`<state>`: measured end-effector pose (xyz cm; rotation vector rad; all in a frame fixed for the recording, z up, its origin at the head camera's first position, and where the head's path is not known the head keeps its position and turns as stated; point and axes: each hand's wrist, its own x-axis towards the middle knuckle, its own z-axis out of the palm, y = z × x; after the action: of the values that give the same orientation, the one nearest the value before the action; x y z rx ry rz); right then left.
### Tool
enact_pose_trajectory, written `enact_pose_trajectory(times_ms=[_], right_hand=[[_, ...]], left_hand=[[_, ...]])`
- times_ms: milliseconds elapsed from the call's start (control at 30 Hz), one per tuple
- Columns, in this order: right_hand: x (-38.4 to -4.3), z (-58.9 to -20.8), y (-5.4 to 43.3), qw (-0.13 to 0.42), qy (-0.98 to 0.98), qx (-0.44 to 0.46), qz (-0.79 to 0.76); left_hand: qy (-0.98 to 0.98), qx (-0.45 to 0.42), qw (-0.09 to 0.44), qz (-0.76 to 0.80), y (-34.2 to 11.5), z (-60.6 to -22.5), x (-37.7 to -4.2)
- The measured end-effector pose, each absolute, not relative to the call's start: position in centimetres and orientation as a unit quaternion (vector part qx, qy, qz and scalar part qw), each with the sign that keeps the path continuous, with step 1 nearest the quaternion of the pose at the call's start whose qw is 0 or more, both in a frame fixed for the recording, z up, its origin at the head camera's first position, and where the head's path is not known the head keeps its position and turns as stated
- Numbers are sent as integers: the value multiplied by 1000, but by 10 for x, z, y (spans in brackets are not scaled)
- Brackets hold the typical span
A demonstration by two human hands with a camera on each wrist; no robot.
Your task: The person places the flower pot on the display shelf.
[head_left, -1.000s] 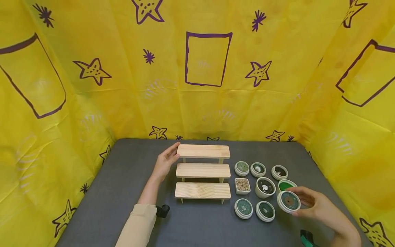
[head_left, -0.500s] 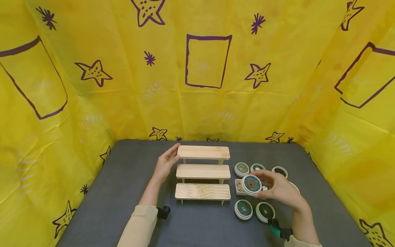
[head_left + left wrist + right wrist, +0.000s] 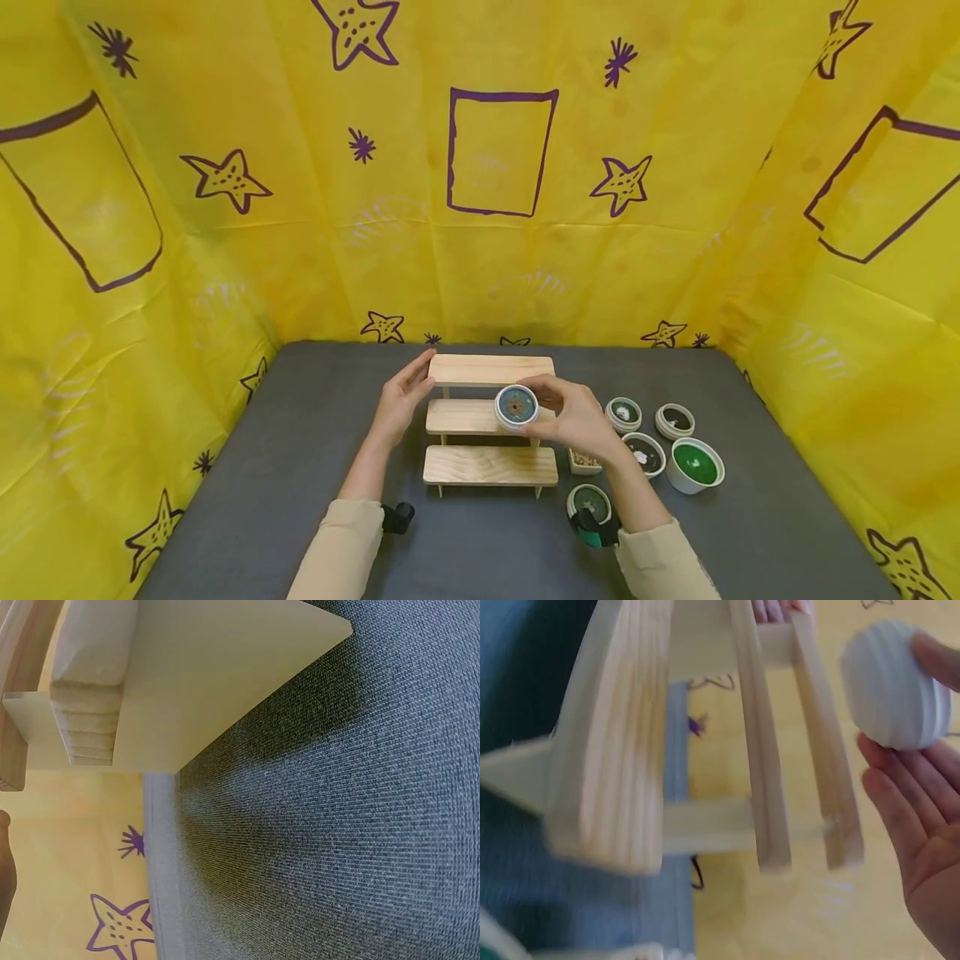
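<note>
A three-tier wooden display stand (image 3: 491, 465) stands mid-table. My left hand (image 3: 397, 400) grips the left end of its top tier with fingers and thumb. My right hand (image 3: 573, 417) holds a small round white pot (image 3: 517, 406) by its side, above the middle tier's right part. Blue-green filling with a brown centre shows in the pot's top. In the right wrist view the pot's ribbed white wall (image 3: 889, 682) is between thumb and fingers, apart from the tiers. The left wrist view shows the stand's side panel (image 3: 225, 660) on the cloth, with only a sliver of hand at the left edge.
Right of the stand sit several small pots, including a deeper one with bright green filling (image 3: 696, 465), a dark-filled one (image 3: 643, 454) and a square one with pebbly filling (image 3: 585, 461). My right hand and forearm hide some. A yellow curtain (image 3: 495, 275) encloses the dark grey table (image 3: 225, 467).
My right hand has carried the round pot leftward and up, from among the pots at the right to above the stand. My left hand has kept its grip on the top tier.
</note>
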<state>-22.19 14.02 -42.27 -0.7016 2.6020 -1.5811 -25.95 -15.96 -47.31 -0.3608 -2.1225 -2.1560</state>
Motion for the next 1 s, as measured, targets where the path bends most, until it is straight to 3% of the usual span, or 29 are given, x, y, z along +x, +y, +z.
enact_pose_trajectory(times_ms=[467,1000], right_hand=[[-271,-418,72,-42,813,-143,-562],[-282,-411,29,-42,821,-153,-548]], left_hand=[[-690,-110,64,-712,-156,-474,-259],[-698,-96,70,-706,-155,-473,-259]])
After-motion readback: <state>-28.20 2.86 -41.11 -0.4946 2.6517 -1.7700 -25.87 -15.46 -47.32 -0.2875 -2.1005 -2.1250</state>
